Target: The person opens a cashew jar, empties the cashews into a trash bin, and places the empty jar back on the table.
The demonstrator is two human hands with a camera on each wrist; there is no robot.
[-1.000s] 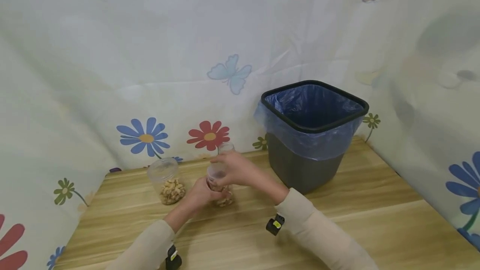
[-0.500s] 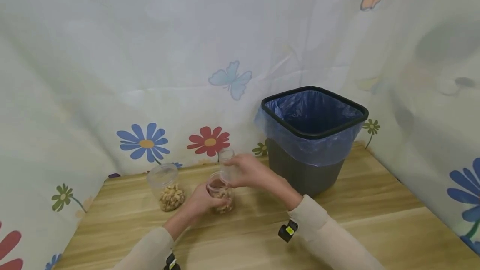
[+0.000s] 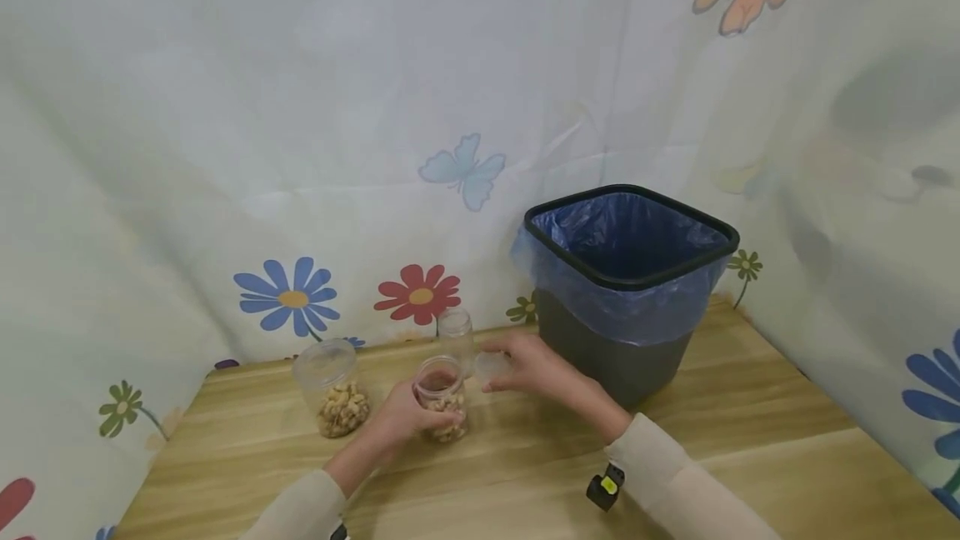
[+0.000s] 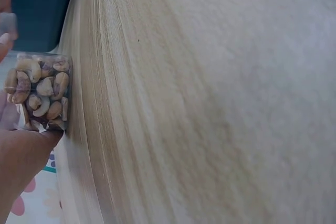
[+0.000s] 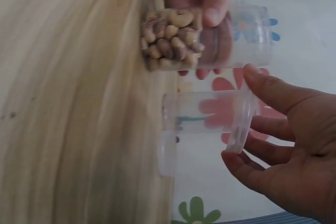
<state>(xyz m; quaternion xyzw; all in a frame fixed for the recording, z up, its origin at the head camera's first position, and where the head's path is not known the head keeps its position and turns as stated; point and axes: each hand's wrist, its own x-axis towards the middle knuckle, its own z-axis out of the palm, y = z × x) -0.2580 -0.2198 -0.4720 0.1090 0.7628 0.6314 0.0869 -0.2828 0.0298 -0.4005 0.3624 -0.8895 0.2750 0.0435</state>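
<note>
My left hand (image 3: 408,413) grips a small clear jar of cashews (image 3: 448,419) around its side. The jar stands upright on the table with its mouth uncovered, and nuts fill its lower half (image 5: 170,38). Just right of that jar, my right hand (image 3: 534,369) pinches a round translucent lid (image 3: 491,366) by its edge. In the right wrist view the thumb and fingertips hold the lid (image 5: 241,124) on edge, apart from the jar. Close behind stands a clear jar (image 3: 456,332) with no nuts visible in it.
A wider clear jar (image 3: 313,367) with cashews at its bottom stands to the left. At the back right is a grey bin (image 3: 600,348) lined with a blue bag. Another translucent lid-like piece (image 5: 167,153) rests by the rear jar. A flowered cloth (image 3: 360,223) hangs behind the wooden table (image 3: 480,490).
My right hand has come away from the jar's mouth and moved right with the lid, leaving the jar uncovered. My left hand has kept its grip. The head view has tilted slightly up.
</note>
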